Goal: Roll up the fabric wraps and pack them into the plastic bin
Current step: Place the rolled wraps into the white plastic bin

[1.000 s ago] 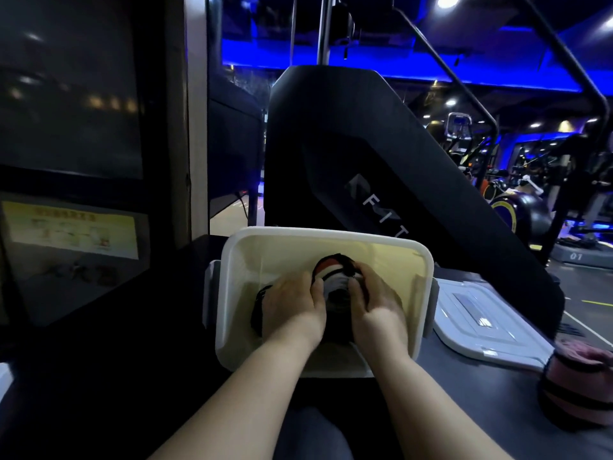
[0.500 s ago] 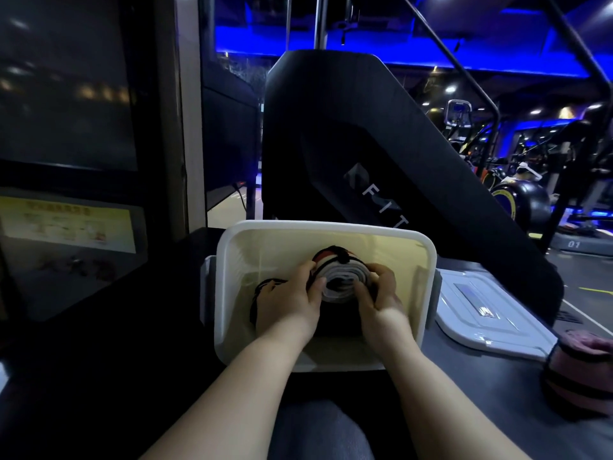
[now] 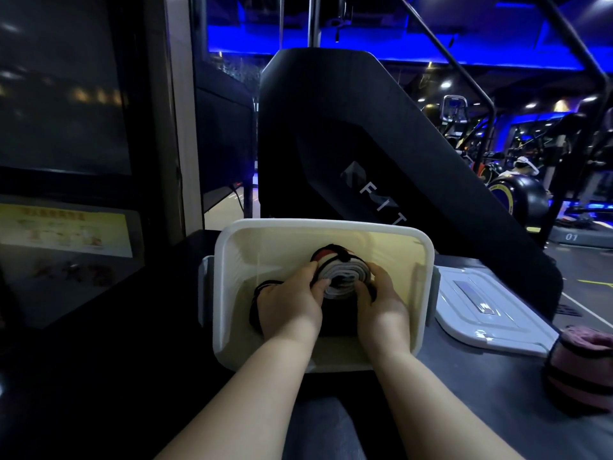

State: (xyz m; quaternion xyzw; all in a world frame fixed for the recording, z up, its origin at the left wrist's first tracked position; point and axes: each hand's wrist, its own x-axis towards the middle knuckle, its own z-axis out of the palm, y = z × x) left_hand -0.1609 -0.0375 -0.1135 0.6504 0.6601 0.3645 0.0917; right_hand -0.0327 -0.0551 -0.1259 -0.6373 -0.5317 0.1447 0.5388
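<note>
A white plastic bin [image 3: 326, 227] stands on the dark table in front of me. Both my hands are inside it. A rolled fabric wrap [image 3: 341, 275], white with black and red outer layers, stands on end with its spiral facing me. My left hand [image 3: 292, 308] grips its left side and my right hand [image 3: 381, 302] grips its right side. A dark wrap [image 3: 260, 293] lies in the bin under my left hand, mostly hidden.
The bin's white lid [image 3: 484, 310] lies flat to the right of the bin. A pink rolled item with dark bands [image 3: 578, 370] sits at the right table edge. A large black gym machine [image 3: 365, 144] rises behind the bin.
The roll has tipped up between my hands, its white spiral end now facing me. Both hands have shifted slightly further into the bin.
</note>
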